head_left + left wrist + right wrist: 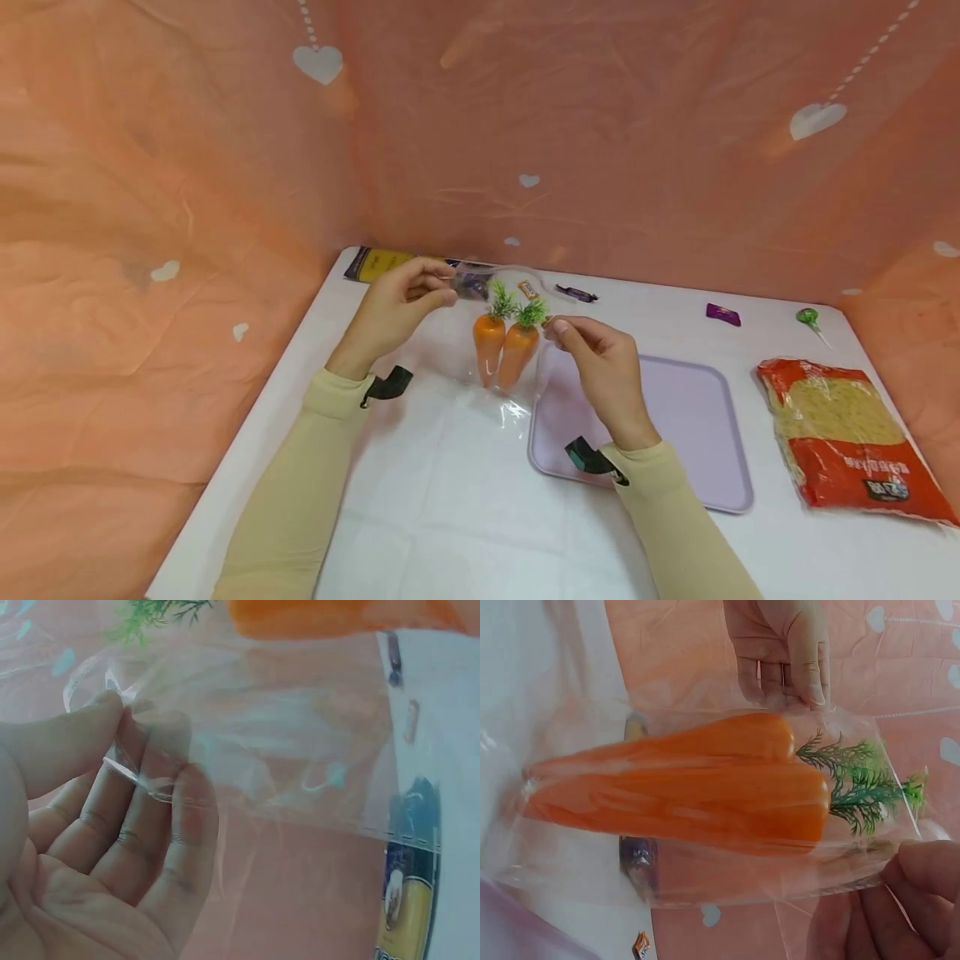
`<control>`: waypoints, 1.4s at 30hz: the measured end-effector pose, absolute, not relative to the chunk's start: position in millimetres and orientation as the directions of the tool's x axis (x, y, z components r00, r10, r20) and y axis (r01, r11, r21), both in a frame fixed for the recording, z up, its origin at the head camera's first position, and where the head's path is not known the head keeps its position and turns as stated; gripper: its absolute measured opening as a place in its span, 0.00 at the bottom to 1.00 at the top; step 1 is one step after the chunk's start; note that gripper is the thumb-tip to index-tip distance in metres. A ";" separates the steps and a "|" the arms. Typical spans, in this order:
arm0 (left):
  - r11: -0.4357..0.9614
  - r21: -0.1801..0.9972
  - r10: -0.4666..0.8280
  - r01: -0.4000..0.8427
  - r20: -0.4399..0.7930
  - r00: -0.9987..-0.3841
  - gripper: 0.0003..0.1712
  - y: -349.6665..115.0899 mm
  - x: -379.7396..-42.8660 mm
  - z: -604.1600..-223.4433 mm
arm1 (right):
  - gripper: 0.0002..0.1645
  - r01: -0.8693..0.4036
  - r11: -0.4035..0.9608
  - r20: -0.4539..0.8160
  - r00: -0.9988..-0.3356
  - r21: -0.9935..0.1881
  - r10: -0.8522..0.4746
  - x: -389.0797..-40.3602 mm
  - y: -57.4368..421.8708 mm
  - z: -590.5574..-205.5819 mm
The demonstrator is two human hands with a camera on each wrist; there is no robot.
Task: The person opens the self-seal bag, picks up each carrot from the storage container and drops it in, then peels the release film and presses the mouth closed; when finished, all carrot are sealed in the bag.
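Observation:
Two orange carrots with green leafy tops sit side by side inside a clear plastic bag, their tips pointing down in the head view. My left hand pinches the bag's upper left edge between thumb and fingers; the left wrist view shows the film stretching away from that pinch. The opposite edge is pinched by my right hand, near the leafy tops. Both carrots show fully through the film in the right wrist view.
A lilac tray lies under and beyond my right hand. To its right is a red bag of pasta. Along the back are a yellow packet, small wrapped sweets, a purple sweet and a green lollipop.

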State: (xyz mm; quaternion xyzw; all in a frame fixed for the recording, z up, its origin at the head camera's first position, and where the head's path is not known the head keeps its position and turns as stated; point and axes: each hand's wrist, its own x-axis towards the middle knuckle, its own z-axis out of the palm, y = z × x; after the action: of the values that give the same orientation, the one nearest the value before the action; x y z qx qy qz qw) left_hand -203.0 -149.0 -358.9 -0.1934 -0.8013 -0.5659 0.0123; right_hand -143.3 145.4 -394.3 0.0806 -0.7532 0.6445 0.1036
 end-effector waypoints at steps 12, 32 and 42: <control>0.242 0.932 0.458 0.268 0.134 -0.879 0.17 -170.1 -190.5 -352.7 | 0.15 -0.244 0.151 0.244 -0.970 -0.958 -0.023 -131.5 139.9 -393.2; 0.096 0.978 0.232 0.183 0.157 -0.960 0.19 -176.1 -182.5 -335.4 | 0.13 -0.318 0.136 0.316 -0.948 -0.938 -0.034 -136.5 137.4 -371.4; -0.050 0.945 0.193 0.325 0.328 -0.925 0.11 -174.4 -174.4 -325.4 | 0.13 -0.343 0.103 0.341 -0.939 -0.934 -0.032 -126.8 138.5 -358.9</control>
State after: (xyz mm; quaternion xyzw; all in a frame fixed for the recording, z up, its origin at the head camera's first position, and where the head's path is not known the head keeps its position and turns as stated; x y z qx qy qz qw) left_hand -174.4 -174.4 -325.4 -0.1884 -0.6875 -0.6997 0.0468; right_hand -126.8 138.5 -358.9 0.1277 -0.7333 0.6573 0.1184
